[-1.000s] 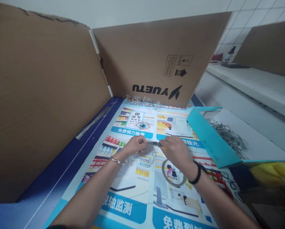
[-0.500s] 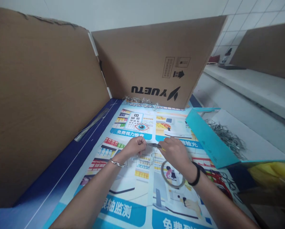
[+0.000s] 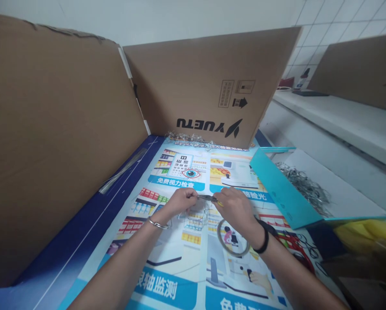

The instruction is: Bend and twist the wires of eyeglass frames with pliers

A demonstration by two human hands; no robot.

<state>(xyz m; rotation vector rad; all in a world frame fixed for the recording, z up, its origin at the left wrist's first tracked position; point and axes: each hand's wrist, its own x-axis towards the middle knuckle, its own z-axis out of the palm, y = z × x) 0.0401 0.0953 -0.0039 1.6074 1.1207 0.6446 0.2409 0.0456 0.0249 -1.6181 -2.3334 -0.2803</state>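
Note:
My right hand (image 3: 235, 206) is closed round a pair of pliers (image 3: 207, 197) with yellow handles, their jaws pointing left. The tip of the jaws meets the fingers of my left hand (image 3: 182, 200), which are pinched together on what looks like thin wire; its held end is hidden by the fingers. Loose loops of thin wire (image 3: 197, 214) hang below and between both hands, over the printed sheet (image 3: 193, 254). A grey ring-shaped coil (image 3: 219, 236) lies on the sheet under my right wrist.
Cardboard panels (image 3: 57, 129) stand at the left and back. A teal box (image 3: 277, 193) at the right holds a tangle of wire pieces (image 3: 304, 185). Clear strips (image 3: 123, 170) lie by the left panel, tangled bits (image 3: 189, 137) along the back one. Yellow material (image 3: 367, 230) sits at lower right.
Both hands keep the same hold, with the pliers' tip still at the left fingers. The whole view has shifted very slightly; nothing else visibly differs.

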